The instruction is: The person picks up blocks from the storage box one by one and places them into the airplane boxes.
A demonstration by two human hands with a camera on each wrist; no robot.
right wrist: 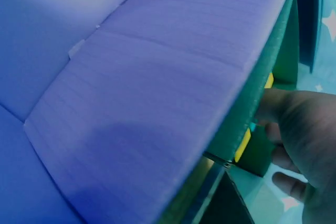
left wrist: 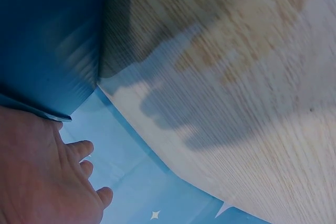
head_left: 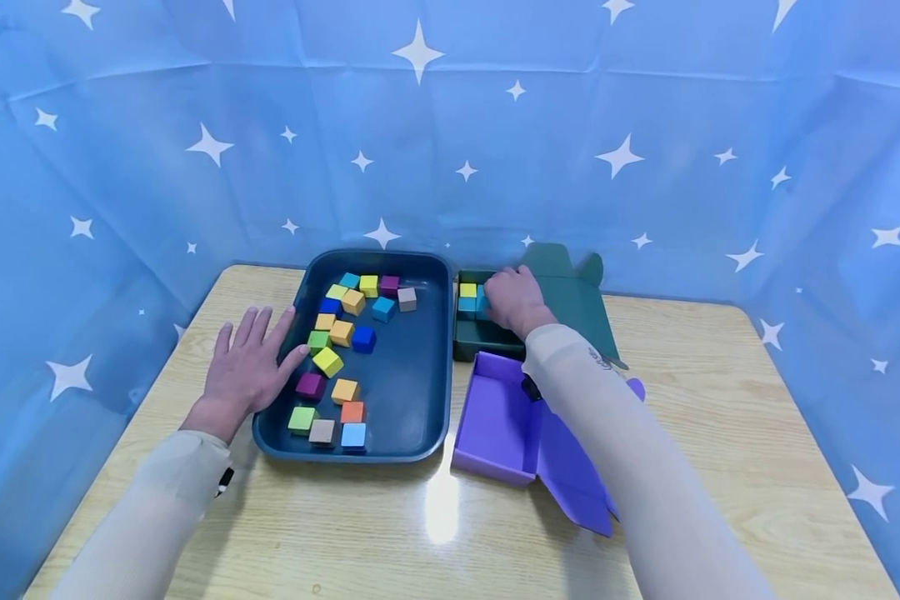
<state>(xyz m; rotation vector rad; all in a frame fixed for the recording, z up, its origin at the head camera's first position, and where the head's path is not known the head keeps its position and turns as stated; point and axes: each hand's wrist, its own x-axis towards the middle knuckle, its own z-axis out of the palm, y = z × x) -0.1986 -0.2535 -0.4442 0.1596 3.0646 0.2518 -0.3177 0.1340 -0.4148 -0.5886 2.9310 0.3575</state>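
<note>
My left hand [head_left: 246,367] lies spread at the left rim of a dark blue tray [head_left: 412,375], its thumb reaching over the edge; in the left wrist view the hand [left wrist: 47,171] is beside the tray wall [left wrist: 52,30]. Cubes in many colours, such as a dark blue cube [head_left: 363,339] and an orange-red cube [head_left: 352,412], fill the tray's left and upper parts. My right hand [head_left: 516,297] reaches into an open green box [head_left: 487,337], next to a yellow cube [head_left: 467,290] and a teal cube [head_left: 467,307]. Its fingertips are partly hidden, and whether they pinch a cube I cannot tell.
An open purple box [head_left: 495,425] stands in front of the green one, beneath my right forearm, its lid [head_left: 573,479] folded out to the right. The green lid [head_left: 577,304] leans out behind my right hand. A star-patterned blue cloth [head_left: 450,125] hangs around the wooden table [head_left: 720,417].
</note>
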